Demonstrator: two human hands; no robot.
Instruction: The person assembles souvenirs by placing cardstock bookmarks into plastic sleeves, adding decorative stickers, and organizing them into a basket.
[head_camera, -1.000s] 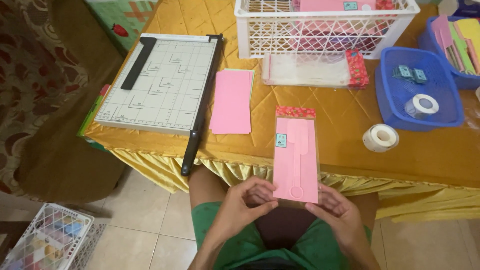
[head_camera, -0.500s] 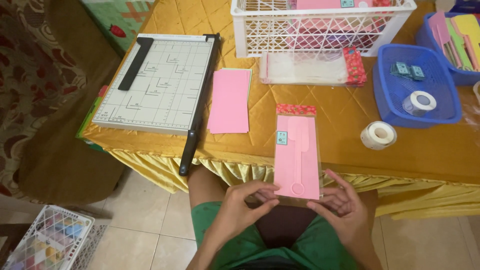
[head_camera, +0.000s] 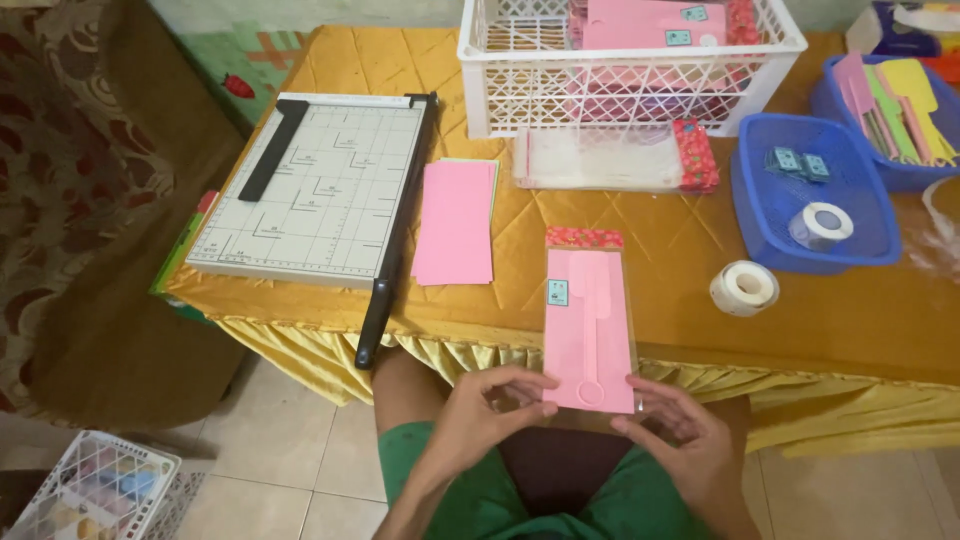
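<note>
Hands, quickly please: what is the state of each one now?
Left hand: closed on the lower left edge of the pink packet.
Right hand: fingers pinch the packet's lower right corner.

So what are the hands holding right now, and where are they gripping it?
Both hands, left and right, hold a pink packet by its bottom edge, one at each lower corner.

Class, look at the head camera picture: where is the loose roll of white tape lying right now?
The roll of white tape lies on the gold tablecloth, right of the pink packet, just below the blue tray.
</note>
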